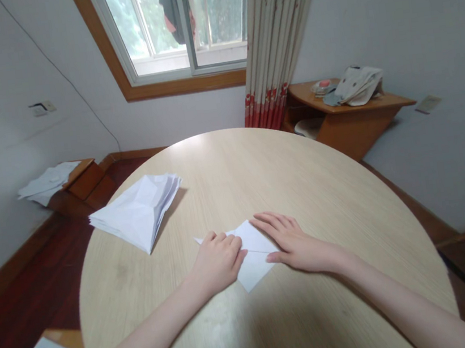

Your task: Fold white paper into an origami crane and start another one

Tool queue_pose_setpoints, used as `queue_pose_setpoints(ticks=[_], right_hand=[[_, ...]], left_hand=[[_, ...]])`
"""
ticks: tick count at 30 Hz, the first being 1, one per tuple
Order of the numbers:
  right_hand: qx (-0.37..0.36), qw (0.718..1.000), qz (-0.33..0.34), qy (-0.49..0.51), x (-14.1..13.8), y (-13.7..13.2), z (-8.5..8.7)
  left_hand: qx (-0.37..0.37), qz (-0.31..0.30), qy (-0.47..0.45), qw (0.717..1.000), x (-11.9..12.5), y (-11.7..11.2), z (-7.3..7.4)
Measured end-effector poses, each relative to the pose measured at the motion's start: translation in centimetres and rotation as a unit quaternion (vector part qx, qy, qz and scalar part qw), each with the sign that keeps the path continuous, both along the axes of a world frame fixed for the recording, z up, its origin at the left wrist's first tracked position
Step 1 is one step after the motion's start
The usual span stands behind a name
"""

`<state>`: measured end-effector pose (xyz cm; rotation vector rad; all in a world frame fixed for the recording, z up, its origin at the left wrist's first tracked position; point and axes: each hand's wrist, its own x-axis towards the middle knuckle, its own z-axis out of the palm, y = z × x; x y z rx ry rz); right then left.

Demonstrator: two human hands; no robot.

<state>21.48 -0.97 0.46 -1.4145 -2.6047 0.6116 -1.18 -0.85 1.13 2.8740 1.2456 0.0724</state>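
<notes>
White folded paper (254, 271) is sitting on the near half of the round table (323, 185), basically right between the two hands. Left hand (218, 258) covers its left part, fingers curled together, thumb lying against the paper; can't tell if they're really pinching it. Right hand (293, 246) is on the right edge, fingers stretched out, thumb well apart from them, paper corner in that gap. Farther off to the left there's a pile of folded sheets (128, 213).
</notes>
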Motion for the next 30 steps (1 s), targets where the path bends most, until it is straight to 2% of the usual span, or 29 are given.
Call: queue_pose_setpoints(ticks=[19,26,30], right_hand=[[-0.097,0.994,0.012,0.057,1.8,0.9,0.1],[-0.103,0.991,0.032,0.081,2.3,1.1,-0.2],[-0.102,0.991,0.013,0.082,1.9,0.9,0.1]], left_hand=[[-0.012,0.008,-0.021,1.000,-0.3,0.0,0.3],[-0.022,-0.024,-0.049,0.998,-1.3,0.4,0.5],[-0.030,-0.021,-0.063,0.997,-1.8,0.9,0.8]])
